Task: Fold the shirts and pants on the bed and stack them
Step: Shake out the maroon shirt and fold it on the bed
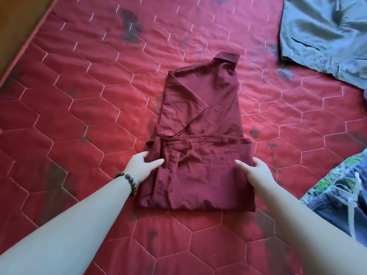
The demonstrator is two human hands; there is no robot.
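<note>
We're in a home bedroom: a red quilted mattress with hexagon stitching (83, 108) fills the view, clothes spread across it, a half-folded maroon shirt (200, 139), a grey-green garment (325, 34), blue drawstring shorts (341, 197), and brown floor (17, 20) alongside.

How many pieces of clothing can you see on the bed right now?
3: a maroon shirt in the middle, gripped at its sides by the left hand and right hand; a grey garment top right; a blue patterned garment at the right edge. More may lie out of frame.
</note>
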